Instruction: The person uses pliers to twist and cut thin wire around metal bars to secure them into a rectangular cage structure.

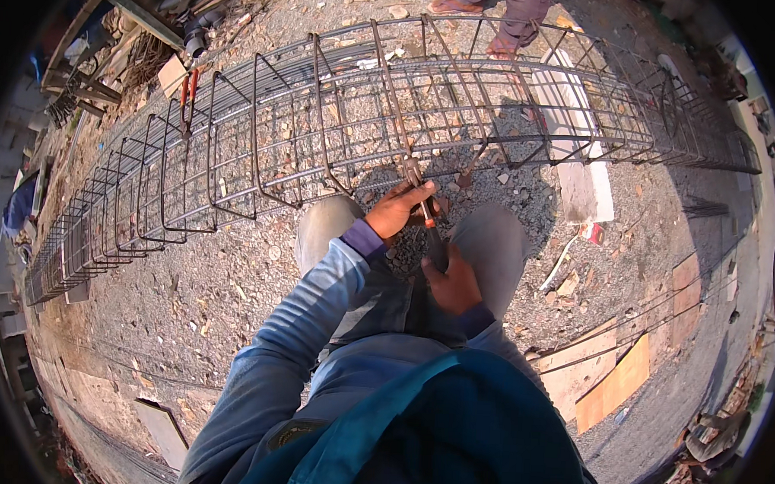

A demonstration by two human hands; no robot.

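Rebar cage (320, 101) on gravel (231, 270), before the knees (496, 238).
Pliers (185, 90) at its left part; a co-worker's foot (454, 4) beyond; boards (613, 386) at right.

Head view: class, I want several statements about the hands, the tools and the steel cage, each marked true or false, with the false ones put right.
1. The left hand and right hand are on the same dark-handled tool. True.
2. The red-handled tool is in the right hand. False: it is at the left part of the steel cage, apart from both hands.
3. The steel cage runs across the upper part of the picture. True.
4. Another person's feet show at the bottom edge. False: they show near the top.
5. An orange-brown board lies at lower right. True.
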